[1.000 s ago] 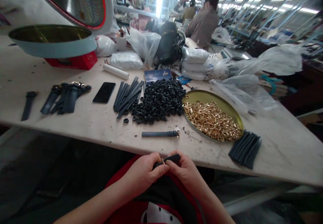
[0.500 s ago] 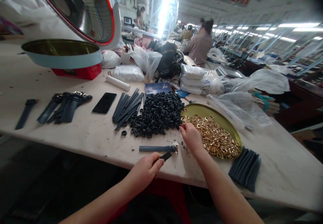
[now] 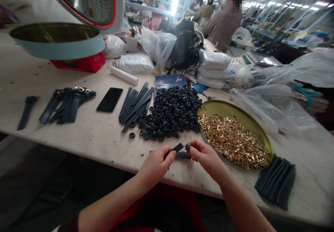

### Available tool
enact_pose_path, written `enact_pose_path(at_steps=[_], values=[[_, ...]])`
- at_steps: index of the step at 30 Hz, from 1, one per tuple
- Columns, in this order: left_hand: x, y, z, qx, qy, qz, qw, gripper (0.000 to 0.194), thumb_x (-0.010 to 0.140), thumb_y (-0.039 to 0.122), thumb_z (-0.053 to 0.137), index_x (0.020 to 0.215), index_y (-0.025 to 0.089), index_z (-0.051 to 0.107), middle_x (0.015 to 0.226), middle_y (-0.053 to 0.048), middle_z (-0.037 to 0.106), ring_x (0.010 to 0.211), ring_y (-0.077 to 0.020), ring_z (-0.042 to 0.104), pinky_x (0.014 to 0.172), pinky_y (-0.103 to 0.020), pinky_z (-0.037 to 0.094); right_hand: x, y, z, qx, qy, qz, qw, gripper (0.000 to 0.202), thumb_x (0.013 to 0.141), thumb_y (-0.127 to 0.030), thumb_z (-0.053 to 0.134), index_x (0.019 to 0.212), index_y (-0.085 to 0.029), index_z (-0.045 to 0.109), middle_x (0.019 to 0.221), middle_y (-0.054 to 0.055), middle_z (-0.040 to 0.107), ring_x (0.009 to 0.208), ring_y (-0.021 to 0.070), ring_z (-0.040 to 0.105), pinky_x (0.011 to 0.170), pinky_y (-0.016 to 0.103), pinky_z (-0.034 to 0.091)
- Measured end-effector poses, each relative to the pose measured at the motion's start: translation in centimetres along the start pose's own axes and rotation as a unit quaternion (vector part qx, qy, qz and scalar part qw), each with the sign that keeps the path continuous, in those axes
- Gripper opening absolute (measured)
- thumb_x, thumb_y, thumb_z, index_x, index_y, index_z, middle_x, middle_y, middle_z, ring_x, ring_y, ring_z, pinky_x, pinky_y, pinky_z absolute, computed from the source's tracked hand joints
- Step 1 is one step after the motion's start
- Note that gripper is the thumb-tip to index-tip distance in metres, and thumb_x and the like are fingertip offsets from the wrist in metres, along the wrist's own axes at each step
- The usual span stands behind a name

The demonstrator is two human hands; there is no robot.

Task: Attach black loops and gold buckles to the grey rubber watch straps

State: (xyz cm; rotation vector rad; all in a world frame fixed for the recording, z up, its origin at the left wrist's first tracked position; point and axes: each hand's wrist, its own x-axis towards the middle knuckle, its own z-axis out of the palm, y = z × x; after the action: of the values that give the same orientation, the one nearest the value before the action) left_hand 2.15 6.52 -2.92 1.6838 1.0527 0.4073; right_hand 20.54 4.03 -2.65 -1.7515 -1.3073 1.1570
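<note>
Near the table's front edge, my left hand (image 3: 158, 161) pinches a short dark strap (image 3: 178, 147), its free end pointing up and right. Just right of that end, my right hand (image 3: 205, 154) holds a small dark loop (image 3: 187, 147) between thumb and fingertips. The loop and the strap end are apart by a small gap. Beneath both hands lies another dark strap (image 3: 183, 154), partly covered. Behind them is a heap of dark loops (image 3: 174, 111). To the right, gold buckles (image 3: 235, 139) fill much of a round, olive-coloured tray (image 3: 257, 124).
Left of the heap lie thin dark strips (image 3: 135, 105), a black phone (image 3: 110, 100) and finished-looking straps with buckles (image 3: 69, 106). Folded dark pieces (image 3: 276, 181) sit at the right edge. Plastic bags, a backpack (image 3: 182, 44) and a fan (image 3: 86, 2) stand behind. A person (image 3: 225, 23) is farther back.
My right hand has come from the edge of the loop heap toward my left hand, now with a loop in its fingers. The strap in my left hand has risen slightly. The camera view has shifted.
</note>
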Motion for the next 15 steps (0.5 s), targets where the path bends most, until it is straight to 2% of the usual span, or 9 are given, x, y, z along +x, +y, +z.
enact_pose_path(at_steps=[3, 7, 10, 13, 15], values=[[-0.5, -0.2, 0.2, 0.037, -0.003, 0.027, 0.999, 0.029, 0.085, 0.037, 0.037, 0.079, 0.018, 0.057, 0.060, 0.004, 0.050, 0.055, -0.0101, 0.045, 0.051, -0.021, 0.028, -1.6, -1.0, 1.4, 0.140, -0.073, 0.055, 0.986, 0.025, 0.073, -0.040, 0.056, 0.077, -0.015, 0.055, 0.057, -0.003, 0.055, 0.046, 0.0076, 0.043, 0.045, 0.021, 0.034], [-2.1, -0.4, 0.1, 0.073, -0.001, 0.025, 0.997, 0.027, 0.084, 0.034, 0.037, 0.078, 0.017, 0.058, 0.063, 0.003, 0.053, 0.056, -0.0101, 0.045, 0.052, -0.021, 0.028, -3.3, -1.0, 2.2, 0.248, -0.104, 0.083, 0.960, 0.033, 0.074, -0.044, 0.057, 0.087, -0.015, 0.056, 0.062, -0.001, 0.059, 0.047, 0.0074, 0.046, 0.045, 0.021, 0.035], [-3.2, -0.3, 0.0, 0.062, -0.010, 0.031, 0.998, 0.026, 0.083, 0.032, 0.037, 0.076, 0.017, 0.058, 0.062, 0.004, 0.050, 0.057, -0.0099, 0.045, 0.052, -0.021, 0.028, -4.7, -0.9, 2.4, 0.232, -0.087, 0.050, 0.968, 0.035, 0.073, -0.045, 0.059, 0.091, -0.015, 0.057, 0.067, 0.000, 0.059, 0.052, 0.0082, 0.048, 0.050, 0.022, 0.038], [-4.2, 0.0, 0.0, 0.049, -0.041, 0.028, 0.998, 0.028, 0.082, 0.034, 0.038, 0.069, 0.016, 0.055, 0.057, 0.005, 0.043, 0.054, -0.0091, 0.041, 0.049, -0.021, 0.025, -6.0, -0.6, 2.6, 0.202, -0.071, 0.023, 0.977, 0.030, 0.073, -0.045, 0.060, 0.080, -0.015, 0.057, 0.059, -0.003, 0.055, 0.048, 0.0068, 0.044, 0.049, 0.021, 0.034], [-4.9, 0.1, 0.1, 0.053, -0.057, 0.023, 0.997, 0.028, 0.081, 0.034, 0.038, 0.066, 0.016, 0.053, 0.054, 0.006, 0.040, 0.051, -0.0086, 0.038, 0.047, -0.021, 0.023, -6.8, -0.1, 2.8, 0.231, -0.085, 0.031, 0.969, 0.029, 0.075, -0.045, 0.059, 0.074, -0.016, 0.054, 0.055, -0.005, 0.053, 0.046, 0.0059, 0.042, 0.047, 0.020, 0.031]])
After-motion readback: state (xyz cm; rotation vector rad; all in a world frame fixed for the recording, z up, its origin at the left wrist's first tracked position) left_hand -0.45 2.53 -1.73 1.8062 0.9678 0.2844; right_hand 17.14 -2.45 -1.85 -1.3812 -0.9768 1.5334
